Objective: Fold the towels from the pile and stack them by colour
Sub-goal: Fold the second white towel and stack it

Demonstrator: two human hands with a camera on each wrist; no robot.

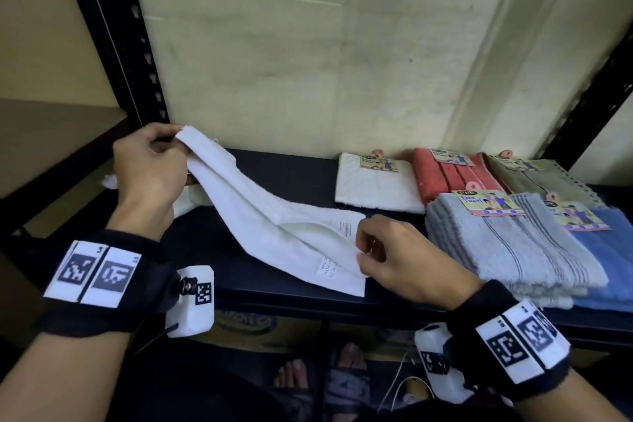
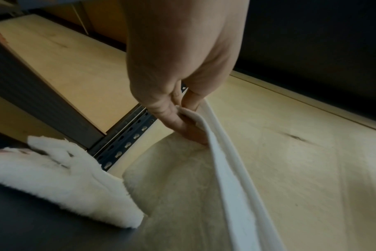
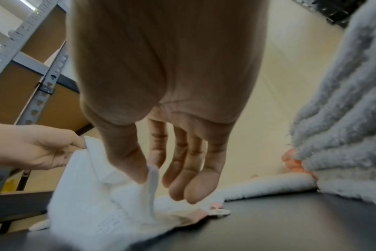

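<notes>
While I watched through the head camera, my left hand (image 1: 150, 164) pinched one end of a white towel (image 1: 274, 216) and held it raised above the dark shelf (image 1: 291, 171), and my right hand (image 1: 394, 257) pinched the other end low, by the printed label. To the right sat a folded white towel (image 1: 373, 185), red towels (image 1: 442, 178), a green towel (image 1: 541, 178), a grey stack (image 1: 507, 243) and a blue towel (image 1: 603, 250).

From the left wrist, thumb and fingers (image 2: 176, 122) clamped the towel's hem (image 2: 230, 169); more white towelling (image 2: 64, 178) lay on the shelf beside.

From the right wrist, thumb and forefinger pinched a fold of towel (image 3: 150, 183), the other fingers (image 3: 189, 178) hanging loose, the grey stack (image 3: 344, 118) close by.
</notes>
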